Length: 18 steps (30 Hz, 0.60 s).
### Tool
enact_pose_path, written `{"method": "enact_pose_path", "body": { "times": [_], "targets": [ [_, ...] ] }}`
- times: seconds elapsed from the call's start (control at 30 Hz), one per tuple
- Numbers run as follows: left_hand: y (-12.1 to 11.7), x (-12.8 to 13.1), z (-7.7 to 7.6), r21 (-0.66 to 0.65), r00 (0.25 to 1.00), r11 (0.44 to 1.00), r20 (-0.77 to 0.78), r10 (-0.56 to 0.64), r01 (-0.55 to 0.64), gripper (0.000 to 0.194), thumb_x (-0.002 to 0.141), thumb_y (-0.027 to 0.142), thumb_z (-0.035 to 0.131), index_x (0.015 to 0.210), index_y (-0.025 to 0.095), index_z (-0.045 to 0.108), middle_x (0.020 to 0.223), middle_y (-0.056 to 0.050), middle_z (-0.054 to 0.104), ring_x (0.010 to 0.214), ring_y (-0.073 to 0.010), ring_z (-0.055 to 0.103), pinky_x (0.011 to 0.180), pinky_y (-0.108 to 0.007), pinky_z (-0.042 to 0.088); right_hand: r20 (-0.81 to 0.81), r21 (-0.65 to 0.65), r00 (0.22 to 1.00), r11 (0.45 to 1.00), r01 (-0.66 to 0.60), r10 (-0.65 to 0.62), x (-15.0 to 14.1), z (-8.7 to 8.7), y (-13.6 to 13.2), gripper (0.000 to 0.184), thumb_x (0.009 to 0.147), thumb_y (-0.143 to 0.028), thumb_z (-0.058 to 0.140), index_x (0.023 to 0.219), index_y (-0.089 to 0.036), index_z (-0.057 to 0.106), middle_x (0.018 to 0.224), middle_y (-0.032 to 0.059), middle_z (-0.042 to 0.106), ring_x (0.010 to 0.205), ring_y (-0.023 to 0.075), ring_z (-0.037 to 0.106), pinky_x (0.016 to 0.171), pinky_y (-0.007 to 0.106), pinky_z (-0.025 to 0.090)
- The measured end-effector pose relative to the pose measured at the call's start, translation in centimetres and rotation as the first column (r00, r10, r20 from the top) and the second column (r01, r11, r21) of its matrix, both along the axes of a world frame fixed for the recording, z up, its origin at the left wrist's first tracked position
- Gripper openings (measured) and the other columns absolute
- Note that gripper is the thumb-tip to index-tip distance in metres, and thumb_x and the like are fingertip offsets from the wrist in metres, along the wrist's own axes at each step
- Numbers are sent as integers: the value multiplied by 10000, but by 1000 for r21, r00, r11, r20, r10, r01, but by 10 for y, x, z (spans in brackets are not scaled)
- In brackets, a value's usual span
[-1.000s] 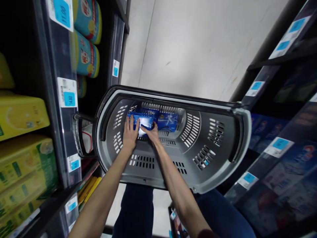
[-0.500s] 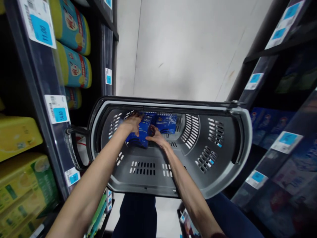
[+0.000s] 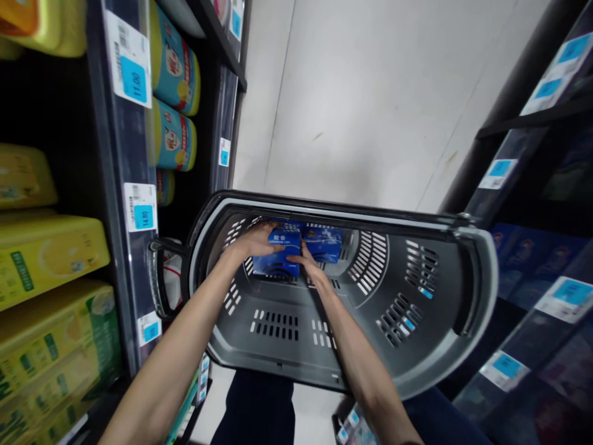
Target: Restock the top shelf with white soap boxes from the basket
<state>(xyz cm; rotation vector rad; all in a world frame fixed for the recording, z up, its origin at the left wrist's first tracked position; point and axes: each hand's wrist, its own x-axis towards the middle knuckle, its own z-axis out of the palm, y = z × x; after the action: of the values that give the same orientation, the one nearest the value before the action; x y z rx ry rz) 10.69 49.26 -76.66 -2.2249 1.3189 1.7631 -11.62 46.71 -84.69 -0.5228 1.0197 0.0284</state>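
Note:
Down inside a grey shopping basket [image 3: 278, 355], both hands are on a blue mosquito coil box [image 3: 278, 262]. My left hand [image 3: 256, 241] grips its left side and upper edge, the thumb lying across the front. On the right edge, my right hand [image 3: 308, 261] closes with its thumb on the front face; its other fingers are partly hidden. A second blue box [image 3: 324, 244] in shiny wrap lies just right of the held one, against the far side of the basket. The held box looks tilted, its printed face turned up.
Shelves on the left hold yellow packs [image 3: 60, 253] and teal-and-yellow packs [image 3: 173, 68]. The shelf on the right holds blue packs [image 3: 523, 250]. A black basket handle [image 3: 155, 278] juts toward the left shelf. Pale floor [image 3: 370, 93] lies beyond the basket.
The view has shifted, so the basket and shelves sit further right and slightly lower. The held box now lies straighter beside the second box, its printed face more visible.

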Motion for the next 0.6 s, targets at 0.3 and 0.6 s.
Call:
{"method": "enact_pose_path", "body": {
  "times": [0.3, 0.6],
  "targets": [
    [58, -70, 46, 125, 462, 532, -355, 812, -838, 1146, 766, 536, 806, 1636, 205, 137, 1649, -137, 338, 1475, -311, 401, 1243, -451, 306, -98, 225, 987, 969, -105, 130, -68, 67, -44, 713, 566, -286, 810, 1254, -278, 622, 1046, 28, 774, 1049, 320, 721, 949, 484, 573],
    [89, -158, 304, 66, 142, 207, -527, 838, -976, 1195, 815, 625, 650, 1629, 222, -126, 1722, -106, 112, 1567, -292, 186, 1282, -456, 187, -82, 98, 957, 958, -271, 279, -82, 371, -58, 864, 566, -416, 801, 1391, -308, 567, 1139, 78, 748, 1072, 379, 703, 884, 536, 575]
  ]
}}
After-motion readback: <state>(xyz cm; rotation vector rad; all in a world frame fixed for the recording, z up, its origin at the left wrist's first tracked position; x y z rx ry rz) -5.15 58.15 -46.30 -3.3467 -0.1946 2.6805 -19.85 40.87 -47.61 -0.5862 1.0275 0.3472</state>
